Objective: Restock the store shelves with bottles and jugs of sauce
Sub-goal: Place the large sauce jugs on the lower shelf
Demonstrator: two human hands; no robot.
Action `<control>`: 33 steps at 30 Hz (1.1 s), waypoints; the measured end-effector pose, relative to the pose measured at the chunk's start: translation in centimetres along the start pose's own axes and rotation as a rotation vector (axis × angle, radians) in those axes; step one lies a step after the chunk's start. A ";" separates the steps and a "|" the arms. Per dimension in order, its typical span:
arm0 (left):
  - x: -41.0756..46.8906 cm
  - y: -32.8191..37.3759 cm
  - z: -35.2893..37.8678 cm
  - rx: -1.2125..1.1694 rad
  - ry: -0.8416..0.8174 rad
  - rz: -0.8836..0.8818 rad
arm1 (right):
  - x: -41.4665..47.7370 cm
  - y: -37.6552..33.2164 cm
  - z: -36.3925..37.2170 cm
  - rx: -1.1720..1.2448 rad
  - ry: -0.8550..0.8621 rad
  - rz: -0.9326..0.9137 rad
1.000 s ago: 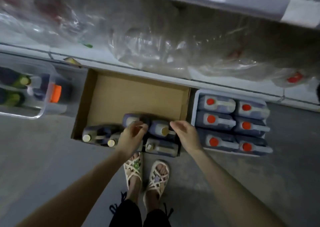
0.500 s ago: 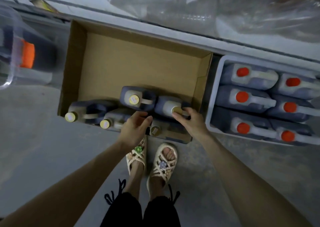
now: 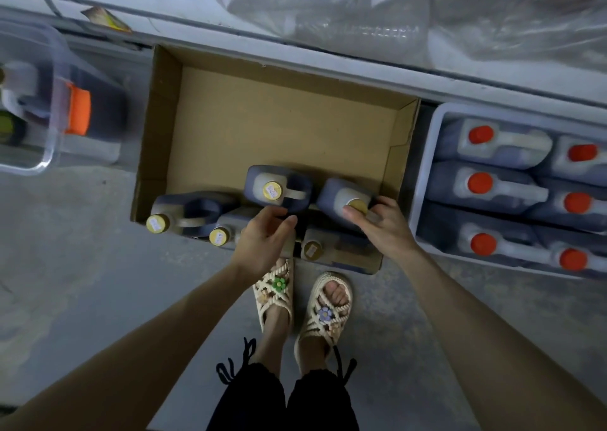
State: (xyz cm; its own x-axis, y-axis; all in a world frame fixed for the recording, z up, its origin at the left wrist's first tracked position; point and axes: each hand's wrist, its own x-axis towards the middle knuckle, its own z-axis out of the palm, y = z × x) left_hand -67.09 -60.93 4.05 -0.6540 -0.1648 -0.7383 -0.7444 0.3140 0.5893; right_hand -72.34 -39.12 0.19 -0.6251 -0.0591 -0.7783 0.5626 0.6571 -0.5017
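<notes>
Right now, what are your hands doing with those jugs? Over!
Right hand grips back-right yellow-capped jug. Left hand over front-row jug, grip unclear. Cardboard box open-topped.

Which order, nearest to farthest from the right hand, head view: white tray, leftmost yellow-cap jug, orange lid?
1. white tray, just right of the right hand.
2. leftmost yellow-cap jug, box's left end.
3. orange lid, far left.

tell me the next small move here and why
Probably lift the rightmost gold-capped jug straight up out of the cardboard box: the right hand curls round its neck beside the cap, and nothing lies over it.
</notes>
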 end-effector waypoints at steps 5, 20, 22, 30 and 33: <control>-1.8 2.3 -1.3 0.002 -0.024 0.013 | -2.3 -2.0 -2.9 0.116 0.105 0.035; -14.1 27.8 -8.4 -0.059 -0.281 0.369 | -23.6 -23.3 -20.5 0.489 0.220 -0.207; -16.7 32.1 -10.2 -0.037 -0.324 0.453 | -28.1 -27.1 -23.3 0.517 0.241 -0.277; -29.0 50.0 -18.5 0.027 -0.326 0.865 | -45.0 -41.7 -33.6 0.510 0.343 -0.591; -33.9 55.3 -21.3 0.016 -0.260 0.972 | -50.6 -45.9 -36.5 0.460 0.389 -0.677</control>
State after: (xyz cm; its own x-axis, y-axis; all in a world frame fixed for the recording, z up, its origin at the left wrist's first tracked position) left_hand -89.00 -57.90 68.65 -0.9257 0.3780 0.0106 0.0995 0.2166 0.9712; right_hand -86.24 -38.84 76.39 -0.9925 -0.0106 -0.1214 0.1167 0.2042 -0.9719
